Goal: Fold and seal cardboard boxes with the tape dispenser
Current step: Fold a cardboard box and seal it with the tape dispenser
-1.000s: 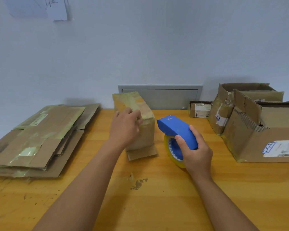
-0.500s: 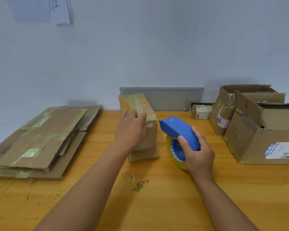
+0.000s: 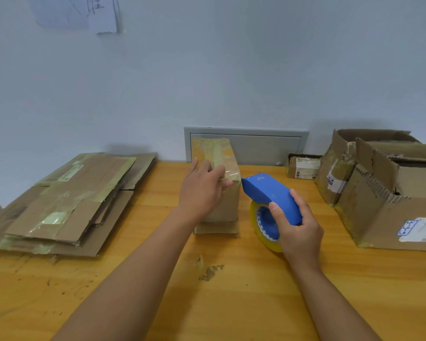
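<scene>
A small taped cardboard box [image 3: 228, 207] stands upright in the middle of the wooden table [image 3: 231, 303], with a loose flap lying flat at its base. My left hand [image 3: 202, 190] lies against the box's near top edge with straight fingers on the taped top. My right hand [image 3: 298, 230] grips the blue tape dispenser [image 3: 271, 198], which carries a yellowish tape roll [image 3: 263, 232]. The dispenser's nose is right beside the box's upper right edge.
A stack of flattened cardboard boxes [image 3: 67, 203] lies on the left of the table. Open, worn cartons [image 3: 389, 193] stand at the right, with a small labelled box [image 3: 304, 166] behind them. A grey wall panel [image 3: 256, 143] sits behind the table.
My left hand has uncurled from gripping the box's corner and now lies flatter on its top. The dispenser has stayed beside the box. The camera has shifted slightly.
</scene>
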`<state>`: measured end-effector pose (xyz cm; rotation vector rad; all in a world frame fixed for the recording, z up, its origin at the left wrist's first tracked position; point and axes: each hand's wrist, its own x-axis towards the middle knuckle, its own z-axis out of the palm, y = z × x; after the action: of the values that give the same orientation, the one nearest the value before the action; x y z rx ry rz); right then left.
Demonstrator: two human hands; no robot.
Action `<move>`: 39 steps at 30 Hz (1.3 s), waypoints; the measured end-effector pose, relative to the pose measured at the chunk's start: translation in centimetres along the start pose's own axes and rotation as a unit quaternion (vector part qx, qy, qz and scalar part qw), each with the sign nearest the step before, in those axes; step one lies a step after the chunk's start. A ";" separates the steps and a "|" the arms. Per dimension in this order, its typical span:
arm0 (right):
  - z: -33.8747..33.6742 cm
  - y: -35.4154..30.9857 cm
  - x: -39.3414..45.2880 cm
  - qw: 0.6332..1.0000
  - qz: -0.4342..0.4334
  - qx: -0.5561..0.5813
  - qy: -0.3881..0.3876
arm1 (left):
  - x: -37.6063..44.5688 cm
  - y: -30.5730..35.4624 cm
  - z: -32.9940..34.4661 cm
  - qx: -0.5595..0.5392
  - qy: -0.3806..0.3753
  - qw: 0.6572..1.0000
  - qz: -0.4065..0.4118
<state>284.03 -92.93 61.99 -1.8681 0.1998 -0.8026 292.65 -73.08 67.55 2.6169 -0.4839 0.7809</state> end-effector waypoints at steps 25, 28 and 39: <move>0.5 -1.3 -0.1 0.845 -0.104 -0.473 -0.227 | -1.8 -2.5 -1.7 -0.037 0.030 0.997 0.057; 0.4 -1.2 0.1 0.829 -0.077 -0.487 -0.263 | -2.3 -3.5 -2.9 -0.039 -0.015 0.997 0.063; 6.9 -8.6 3.8 0.957 0.055 -0.118 -0.258 | -4.2 -3.4 -4.8 0.053 -0.038 0.996 0.053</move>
<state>289.22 -85.77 69.57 -2.2037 0.0679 -0.2013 288.60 -67.10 67.98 2.7453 -0.6250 0.7609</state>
